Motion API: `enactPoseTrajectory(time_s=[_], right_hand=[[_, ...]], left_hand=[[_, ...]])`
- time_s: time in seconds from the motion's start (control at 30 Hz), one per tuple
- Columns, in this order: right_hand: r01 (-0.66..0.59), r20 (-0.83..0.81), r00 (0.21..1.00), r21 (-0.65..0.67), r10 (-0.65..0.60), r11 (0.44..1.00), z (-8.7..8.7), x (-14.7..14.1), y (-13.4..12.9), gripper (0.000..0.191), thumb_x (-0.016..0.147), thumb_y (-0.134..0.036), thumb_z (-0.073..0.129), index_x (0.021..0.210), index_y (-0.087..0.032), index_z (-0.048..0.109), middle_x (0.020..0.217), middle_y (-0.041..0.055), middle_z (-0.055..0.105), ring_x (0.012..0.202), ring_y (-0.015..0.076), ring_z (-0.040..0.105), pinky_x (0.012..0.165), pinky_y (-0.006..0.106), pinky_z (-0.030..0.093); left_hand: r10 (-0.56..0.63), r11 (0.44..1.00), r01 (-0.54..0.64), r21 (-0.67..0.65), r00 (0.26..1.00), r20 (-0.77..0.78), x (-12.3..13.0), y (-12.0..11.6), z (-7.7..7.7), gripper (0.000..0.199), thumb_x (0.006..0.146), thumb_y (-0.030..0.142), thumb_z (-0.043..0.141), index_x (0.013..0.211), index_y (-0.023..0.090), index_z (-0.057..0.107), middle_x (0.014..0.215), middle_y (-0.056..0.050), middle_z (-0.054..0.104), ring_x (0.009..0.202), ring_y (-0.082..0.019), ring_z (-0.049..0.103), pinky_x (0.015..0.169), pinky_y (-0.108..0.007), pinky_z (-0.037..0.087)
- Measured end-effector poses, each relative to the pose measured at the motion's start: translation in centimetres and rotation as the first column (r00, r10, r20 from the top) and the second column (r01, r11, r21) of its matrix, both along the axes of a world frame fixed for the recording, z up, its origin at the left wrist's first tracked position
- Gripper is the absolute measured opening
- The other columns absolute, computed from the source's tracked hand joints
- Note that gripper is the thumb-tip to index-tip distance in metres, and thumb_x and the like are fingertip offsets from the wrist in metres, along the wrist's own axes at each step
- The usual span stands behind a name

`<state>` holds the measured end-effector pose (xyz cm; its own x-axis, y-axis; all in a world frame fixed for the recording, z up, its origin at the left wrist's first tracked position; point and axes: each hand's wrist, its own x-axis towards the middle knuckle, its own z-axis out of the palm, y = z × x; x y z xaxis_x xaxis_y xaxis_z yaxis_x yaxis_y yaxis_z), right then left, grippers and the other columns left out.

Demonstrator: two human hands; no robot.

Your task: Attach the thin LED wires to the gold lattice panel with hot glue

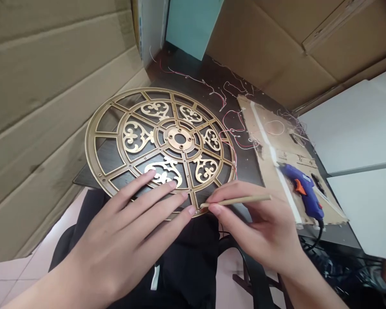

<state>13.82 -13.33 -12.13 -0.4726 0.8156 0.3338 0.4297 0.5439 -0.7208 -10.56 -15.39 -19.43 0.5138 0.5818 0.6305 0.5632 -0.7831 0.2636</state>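
Note:
A round gold-coloured openwork metal frame with scroll ornaments lies on the dark table, its near edge jutting past the table toward my lap. Spread flat over its near left part is my left hand, fingers apart and fingertips on the metal. My right hand pinches a thin wooden stick between thumb and fingers. The stick's tip meets the frame's near rim, close to my left index fingertip. A small shiny spot shows on the rim there; what it is I cannot make out.
A blue glue gun with an orange trigger rests on a cardboard sheet at the right. Thin red and white wires lie along the back and right of the frame. Cardboard walls stand at the left and back.

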Motion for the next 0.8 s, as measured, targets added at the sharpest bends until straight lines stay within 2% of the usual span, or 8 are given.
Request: enactPoseTrajectory(time_s=[0.13, 0.3, 0.43, 0.57, 0.8], right_hand=[[-0.046, 0.021, 0.999, 0.032, 0.045, 0.998, 0.17, -0.31, 0.09, 0.013, 0.092, -0.001, 0.071, 0.098, -0.013, 0.071, 0.091, 0.0038, 0.076, 0.083, 0.0116, 0.072, 0.077, 0.024, 0.060], [-0.066, 0.045, 0.997, 0.046, 0.064, 0.997, 0.36, -0.42, -0.04, 0.017, 0.092, -0.001, 0.070, 0.099, -0.016, 0.070, 0.090, 0.0048, 0.076, 0.081, 0.0161, 0.072, 0.074, 0.030, 0.061], [-0.079, 0.070, 0.995, 0.045, 0.075, 0.996, 0.39, -0.41, -0.12, 0.015, 0.093, -0.002, 0.070, 0.099, -0.016, 0.070, 0.089, 0.0053, 0.076, 0.080, 0.0164, 0.071, 0.072, 0.031, 0.060], [-0.085, 0.083, 0.993, 0.054, 0.080, 0.995, 0.37, -0.34, -0.15, 0.015, 0.093, -0.002, 0.070, 0.099, -0.015, 0.069, 0.089, 0.0049, 0.075, 0.079, 0.0158, 0.071, 0.072, 0.031, 0.059], [-0.088, 0.139, 0.987, 0.026, 0.084, 0.996, 0.73, -0.26, -0.19, 0.011, 0.096, -0.006, 0.070, 0.098, -0.016, 0.069, 0.090, 0.0050, 0.075, 0.079, 0.0147, 0.069, 0.070, 0.029, 0.057]], left_hand=[[-0.037, 0.999, 0.037, 0.015, 0.999, -0.040, -0.26, 0.12, 0.37, 0.037, 0.103, 0.013, 0.046, 0.132, 0.015, 0.067, 0.138, -0.006, 0.070, 0.137, -0.023, 0.055, 0.133, -0.041, 0.023], [-0.015, 0.999, 0.013, 0.032, 0.999, 0.042, -0.18, -0.21, 0.00, 0.042, 0.103, 0.014, 0.038, 0.133, 0.019, 0.068, 0.137, -0.003, 0.072, 0.138, -0.023, 0.059, 0.130, -0.045, 0.034], [0.004, 1.000, -0.002, -0.027, 0.997, 0.083, 0.05, -0.55, -0.09, 0.041, 0.103, 0.016, 0.041, 0.133, 0.023, 0.069, 0.133, -0.004, 0.074, 0.137, -0.023, 0.062, 0.127, -0.048, 0.042], [0.012, 0.999, -0.008, -0.041, 0.996, 0.086, 0.11, -0.68, 0.07, 0.040, 0.103, 0.017, 0.045, 0.134, 0.024, 0.068, 0.133, -0.004, 0.074, 0.137, -0.023, 0.062, 0.126, -0.049, 0.043], [-0.010, 1.000, 0.011, -0.010, 0.997, 0.079, -0.07, -0.47, 0.16, 0.044, 0.102, 0.015, 0.041, 0.134, 0.027, 0.069, 0.137, -0.002, 0.072, 0.137, -0.023, 0.062, 0.124, -0.050, 0.047]])
